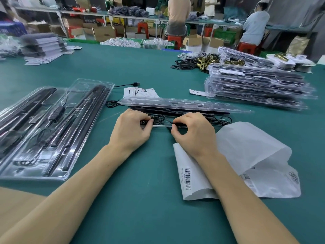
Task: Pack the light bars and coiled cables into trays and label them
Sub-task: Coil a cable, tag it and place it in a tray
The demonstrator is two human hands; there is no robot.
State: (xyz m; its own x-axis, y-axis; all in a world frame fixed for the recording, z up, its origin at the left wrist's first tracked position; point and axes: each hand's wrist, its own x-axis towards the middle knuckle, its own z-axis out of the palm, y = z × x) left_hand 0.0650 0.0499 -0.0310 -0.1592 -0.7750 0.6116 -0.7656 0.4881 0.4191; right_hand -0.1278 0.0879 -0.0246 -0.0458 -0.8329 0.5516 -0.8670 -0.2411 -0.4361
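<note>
Far left, filled trays (52,127) lie on the green table (140,199). At centre, the left hand (132,128) and right hand (190,130) each pinch the black cable (161,120) beside an open tray (175,103). Right: label sheets (246,161).

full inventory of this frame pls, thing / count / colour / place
open trays: two, clear, holding black light bars and cables, left
tray being packed: one, clear, centre, beyond the hands
cable: black, tangled, between the hands
USB plug: one, black, behind the trays
cards: few, white, printed, centre
packed tray stack: many, clear with black contents, right
barcode label sheets: white, near right
brass parts: pile, gold, far right
table: green
people: two, backs turned, far benches
hands: left and right, both pinching the cable
</note>
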